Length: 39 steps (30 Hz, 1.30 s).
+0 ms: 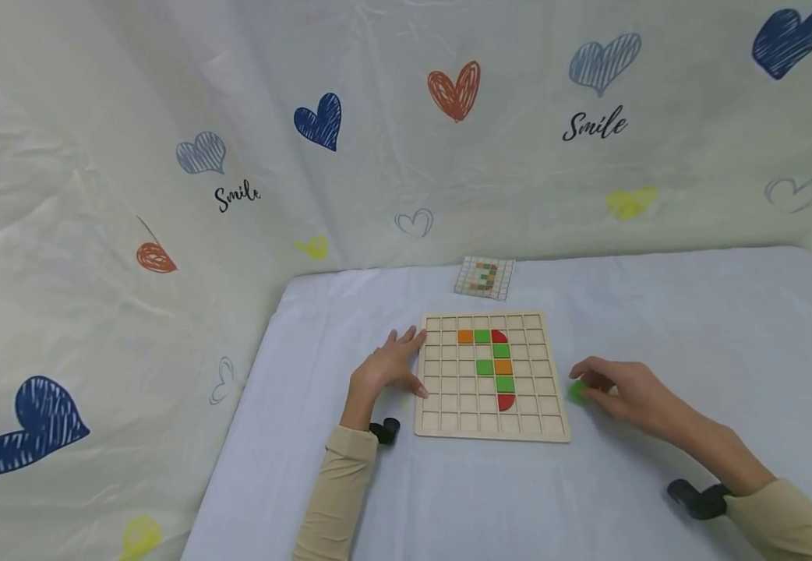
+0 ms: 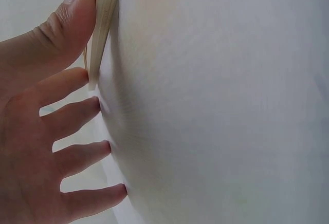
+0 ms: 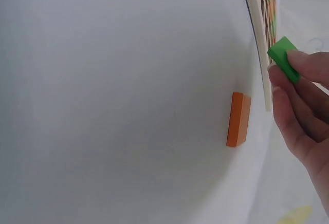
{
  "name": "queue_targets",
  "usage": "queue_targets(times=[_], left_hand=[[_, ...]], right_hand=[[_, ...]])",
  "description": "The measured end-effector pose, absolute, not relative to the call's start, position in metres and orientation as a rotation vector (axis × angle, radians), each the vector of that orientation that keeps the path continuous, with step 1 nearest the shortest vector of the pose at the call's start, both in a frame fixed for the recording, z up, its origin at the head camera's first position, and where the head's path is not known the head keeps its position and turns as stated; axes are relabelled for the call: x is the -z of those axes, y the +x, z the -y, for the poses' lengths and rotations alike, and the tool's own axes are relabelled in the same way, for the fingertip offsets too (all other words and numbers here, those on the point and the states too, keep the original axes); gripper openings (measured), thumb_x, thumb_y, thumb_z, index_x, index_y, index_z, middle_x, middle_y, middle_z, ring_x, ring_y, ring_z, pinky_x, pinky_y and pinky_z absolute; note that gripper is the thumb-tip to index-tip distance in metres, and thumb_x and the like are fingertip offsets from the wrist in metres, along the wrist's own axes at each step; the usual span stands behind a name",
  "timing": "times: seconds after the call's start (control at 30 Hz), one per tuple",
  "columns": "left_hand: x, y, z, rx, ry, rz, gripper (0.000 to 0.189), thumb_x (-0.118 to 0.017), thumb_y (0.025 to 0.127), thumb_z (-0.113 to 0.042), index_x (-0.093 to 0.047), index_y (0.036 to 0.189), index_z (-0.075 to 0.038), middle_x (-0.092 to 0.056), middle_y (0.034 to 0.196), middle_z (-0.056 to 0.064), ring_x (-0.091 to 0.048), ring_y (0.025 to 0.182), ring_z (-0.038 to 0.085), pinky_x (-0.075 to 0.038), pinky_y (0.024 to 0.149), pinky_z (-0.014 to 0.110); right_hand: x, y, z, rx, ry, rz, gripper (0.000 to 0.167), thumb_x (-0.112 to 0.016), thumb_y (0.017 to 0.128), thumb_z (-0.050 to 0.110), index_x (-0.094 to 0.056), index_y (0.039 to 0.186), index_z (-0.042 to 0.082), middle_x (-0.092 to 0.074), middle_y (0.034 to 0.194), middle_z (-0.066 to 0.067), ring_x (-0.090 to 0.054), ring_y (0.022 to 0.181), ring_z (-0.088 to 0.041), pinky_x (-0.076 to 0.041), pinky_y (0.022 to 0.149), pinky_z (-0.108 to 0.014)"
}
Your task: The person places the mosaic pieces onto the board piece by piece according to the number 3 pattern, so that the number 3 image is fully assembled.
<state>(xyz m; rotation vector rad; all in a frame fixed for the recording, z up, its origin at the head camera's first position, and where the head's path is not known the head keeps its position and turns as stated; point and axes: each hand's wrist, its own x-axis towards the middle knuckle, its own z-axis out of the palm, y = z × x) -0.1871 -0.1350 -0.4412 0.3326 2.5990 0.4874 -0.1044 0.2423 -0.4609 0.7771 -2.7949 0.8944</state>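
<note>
A wooden grid board [image 1: 441,425] lies on the white table, with green, orange and red pieces set in some of its squares. My left hand [image 1: 386,368] spreads its fingers along the board's left edge, the thumb touching the rim. In the left wrist view, the straight fingertips [image 2: 103,147] rest on the cloth. To the right of the board, my right hand [image 1: 630,396] pinches a green block [image 3: 280,54] between thumb and fingers. A loose orange block [image 3: 237,121] lies on the table below that hand in the right wrist view; the hand hides it from the head view.
Behind the board lies a small card [image 1: 485,279] printed with a grid and coloured squares. White cloth [image 1: 490,499] covers the table. A curtain [image 1: 378,179] with hearts and lettering hangs at the back and left. Black devices [image 1: 700,499] sit at both wrists.
</note>
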Motion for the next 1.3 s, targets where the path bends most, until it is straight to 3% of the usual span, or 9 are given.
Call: queue_targets(times=[0.23, 0.6, 0.97, 1.3], left_hand=[[0.440, -0.187, 0.134, -0.486, 0.329, -2.596, 0.114, -0.094, 0.073, -0.027, -0.027, 0.165, -0.018, -0.016, 0.173, 0.005, -0.006, 0.161, 0.036, -0.020, 0.123, 0.065], [0.440, -0.190, 0.132, -0.481, 0.317, -2.588, 0.114, -0.094, 0.073, -0.027, -0.026, 0.165, -0.020, -0.015, 0.173, 0.002, -0.005, 0.161, 0.035, -0.019, 0.125, 0.063], [0.440, -0.190, 0.132, -0.474, 0.324, -2.595, 0.114, -0.094, 0.072, -0.027, -0.027, 0.165, -0.019, -0.016, 0.173, 0.003, -0.006, 0.161, 0.036, -0.019, 0.125, 0.063], [0.441, -0.190, 0.134, -0.466, 0.309, -2.586, 0.115, -0.094, 0.073, -0.028, -0.026, 0.165, -0.020, -0.015, 0.173, 0.002, -0.006, 0.161, 0.035, -0.020, 0.124, 0.063]], right_hand=[[0.460, -0.106, -0.235, -0.960, 0.810, 2.704, 0.034, -0.085, 0.072, -0.010, -0.076, 0.099, 0.009, -0.077, 0.093, 0.002, -0.066, 0.075, -0.002, -0.059, 0.066, -0.024], [0.454, -0.112, -0.215, -1.088, 0.743, 2.840, 0.035, -0.082, 0.079, -0.007, -0.077, 0.111, 0.006, -0.075, 0.107, -0.005, -0.074, 0.086, -0.014, -0.063, 0.076, -0.032], [0.457, -0.115, -0.193, -1.228, 0.755, 2.879, 0.030, -0.084, 0.081, 0.001, -0.078, 0.111, 0.005, -0.074, 0.104, -0.004, -0.072, 0.086, -0.010, -0.060, 0.077, -0.022], [0.464, -0.118, -0.174, -1.311, 0.858, 2.852, 0.029, -0.081, 0.084, 0.003, -0.075, 0.113, 0.000, -0.073, 0.105, -0.006, -0.072, 0.088, -0.012, -0.060, 0.079, -0.024]])
